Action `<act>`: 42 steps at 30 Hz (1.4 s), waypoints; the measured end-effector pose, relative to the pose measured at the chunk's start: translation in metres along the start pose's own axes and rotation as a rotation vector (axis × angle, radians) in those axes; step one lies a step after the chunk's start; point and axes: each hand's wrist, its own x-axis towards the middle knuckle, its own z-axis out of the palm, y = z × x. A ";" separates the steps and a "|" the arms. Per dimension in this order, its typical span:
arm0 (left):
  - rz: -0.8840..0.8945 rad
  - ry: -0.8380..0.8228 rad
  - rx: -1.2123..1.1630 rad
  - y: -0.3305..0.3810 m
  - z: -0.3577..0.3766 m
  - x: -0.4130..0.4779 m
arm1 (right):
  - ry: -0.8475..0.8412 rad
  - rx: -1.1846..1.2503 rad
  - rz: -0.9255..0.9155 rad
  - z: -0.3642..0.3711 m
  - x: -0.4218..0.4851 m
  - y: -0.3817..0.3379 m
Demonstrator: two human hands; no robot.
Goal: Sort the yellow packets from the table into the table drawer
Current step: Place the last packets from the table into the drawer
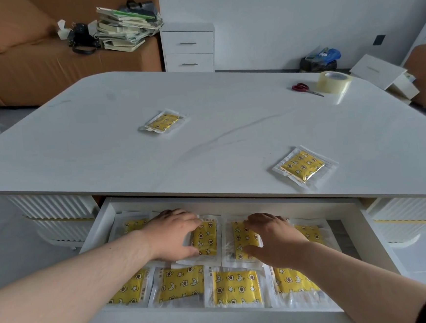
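The white table drawer (244, 315) is pulled out below the tabletop and holds several yellow packets in clear wrappers, laid in two rows. My left hand (170, 234) lies on a packet (205, 238) in the back row, fingers and thumb around its edges. My right hand (274, 238) holds the neighbouring packet (240, 240) the same way. Two yellow packets remain on the white table (103, 144): one (163, 122) at centre left, one (303, 167) near the front edge at right.
Red-handled scissors (304, 88) and a roll of clear tape (334, 81) lie at the table's far right. Beyond the table stand a small white drawer cabinet (188, 47), a brown sofa (33, 63) with stacked books (126, 28), and bags on the floor.
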 end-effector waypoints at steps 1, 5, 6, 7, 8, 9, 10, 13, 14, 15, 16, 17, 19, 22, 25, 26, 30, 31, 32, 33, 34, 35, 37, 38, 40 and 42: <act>0.002 0.013 0.015 0.001 0.001 0.001 | -0.003 -0.003 0.001 0.000 0.001 -0.001; 0.002 0.023 0.065 0.000 0.005 0.005 | -0.020 -0.034 0.004 0.001 0.002 -0.003; 0.000 0.022 0.067 -0.001 0.006 0.005 | -0.021 -0.033 0.005 0.000 0.002 -0.004; 0.001 0.022 0.068 -0.001 0.006 0.004 | -0.018 -0.028 0.003 -0.002 0.002 -0.005; 0.001 0.022 0.068 0.000 0.005 0.003 | -0.009 -0.016 0.000 -0.004 0.001 -0.007; 0.001 0.030 0.062 0.001 0.003 0.001 | 0.005 0.006 -0.001 -0.008 -0.001 -0.009; -0.004 0.044 0.043 0.003 0.000 -0.002 | 0.023 0.034 -0.001 -0.013 -0.004 -0.011; -0.022 0.103 -0.049 0.012 -0.017 -0.013 | 0.063 0.129 0.021 -0.033 -0.018 -0.020; -0.027 0.112 -0.080 0.016 -0.023 -0.018 | 0.067 0.161 0.034 -0.040 -0.024 -0.024; -0.029 0.121 -0.111 0.020 -0.029 -0.023 | 0.068 0.185 0.045 -0.047 -0.030 -0.028; -0.031 0.133 -0.138 0.024 -0.035 -0.029 | 0.072 0.204 0.054 -0.054 -0.037 -0.032; -0.033 0.152 -0.166 0.029 -0.042 -0.033 | 0.082 0.225 0.061 -0.062 -0.042 -0.037; -0.047 0.207 -0.227 0.039 -0.056 -0.042 | 0.128 0.287 0.085 -0.077 -0.053 -0.049; -0.043 0.316 -0.363 0.060 -0.077 -0.056 | 0.233 0.413 0.131 -0.095 -0.071 -0.067; -0.040 0.366 -0.532 0.080 -0.092 -0.070 | 0.287 0.499 0.141 -0.106 -0.093 -0.078; -0.047 0.376 -0.576 0.084 -0.097 -0.073 | 0.295 0.506 0.145 -0.110 -0.098 -0.079; -0.110 0.519 -0.713 0.078 -0.117 -0.069 | 0.353 0.518 0.145 -0.132 -0.097 -0.066; -0.137 0.572 -0.749 0.068 -0.123 -0.063 | 0.369 0.522 0.163 -0.139 -0.093 -0.058; -0.175 0.631 -0.785 0.057 -0.131 -0.056 | 0.392 0.525 0.185 -0.144 -0.086 -0.048; -0.219 0.697 -0.818 0.042 -0.138 -0.047 | 0.427 0.528 0.220 -0.149 -0.078 -0.035; -0.269 0.769 -0.840 0.026 -0.145 -0.038 | 0.489 0.537 0.262 -0.155 -0.070 -0.022; -0.323 0.831 -0.844 0.010 -0.151 -0.027 | 0.552 0.542 0.316 -0.161 -0.064 -0.010; -0.417 0.871 -0.816 -0.023 -0.162 -0.003 | 0.618 0.531 0.465 -0.169 -0.050 0.015; -0.460 0.864 -0.806 -0.040 -0.164 0.008 | 0.616 0.447 0.558 -0.172 -0.045 0.024; -0.528 0.854 -0.764 -0.071 -0.170 0.031 | 0.496 0.282 0.674 -0.171 -0.038 0.038; -0.566 0.854 -0.697 -0.095 -0.171 0.054 | 0.314 0.206 0.696 -0.168 -0.031 0.038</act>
